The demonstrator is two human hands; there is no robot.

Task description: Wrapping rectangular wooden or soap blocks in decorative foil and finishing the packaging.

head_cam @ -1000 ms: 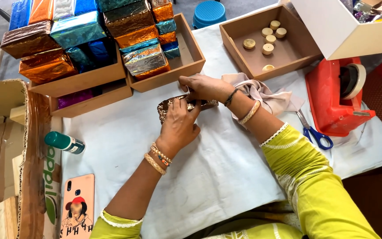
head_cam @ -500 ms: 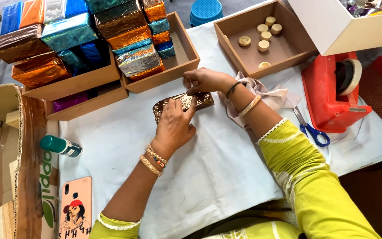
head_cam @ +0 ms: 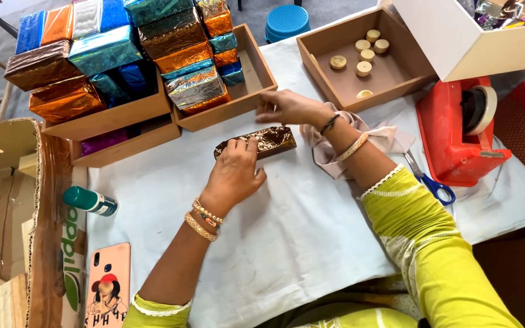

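A small box wrapped in dark brown foil [head_cam: 268,140] lies on the white table cover [head_cam: 287,243]. My left hand [head_cam: 233,173] rests on its left part, fingers pressing the top. My right hand [head_cam: 287,107] hovers just above the box's far side, fingers loosely curled with nothing visible in them, close to the front wall of the wooden tray [head_cam: 256,73] that holds foil-wrapped boxes [head_cam: 195,88].
More wrapped boxes [head_cam: 74,54] fill trays at the left. A wooden tray [head_cam: 396,79] with round wooden discs stands at the back. A red tape dispenser [head_cam: 463,127], blue-handled scissors [head_cam: 432,182], a cloth [head_cam: 335,152], a green bottle [head_cam: 89,200], a phone [head_cam: 107,285] and a cardboard box [head_cam: 7,200] surround me.
My right hand has lifted off the brown box and moved back toward the tray. My left hand stays pressed on the box.
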